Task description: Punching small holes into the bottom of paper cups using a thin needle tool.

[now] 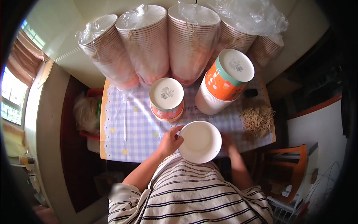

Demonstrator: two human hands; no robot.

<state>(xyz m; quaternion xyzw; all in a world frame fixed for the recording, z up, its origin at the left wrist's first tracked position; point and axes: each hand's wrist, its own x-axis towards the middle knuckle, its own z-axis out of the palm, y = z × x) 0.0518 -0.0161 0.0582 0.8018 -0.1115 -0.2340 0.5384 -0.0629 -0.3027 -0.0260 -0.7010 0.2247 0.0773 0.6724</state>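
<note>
A white paper tub [197, 143], its round open mouth facing up, is held just in front of my striped shirt. My left hand [172, 141] is closed on its left rim, thumb and fingers pinching the edge. At the tub's right side is my right hand [229, 145], curled against the outer wall; its fingertips are hidden behind the tub. Beyond my left hand a short upside-down stack of orange printed tubs [166, 94] stands on the table. To its right rises a taller upside-down stack, topped by an orange and green tub [225, 80].
Several tall plastic-wrapped stacks of paper tubs [143, 44] line the table's far side. A heap of tan rubber bands [257, 121] lies at the right edge, near a small black object [251, 92]. A checked cloth [130, 138] covers the table. A wooden chair [287, 168] stands right.
</note>
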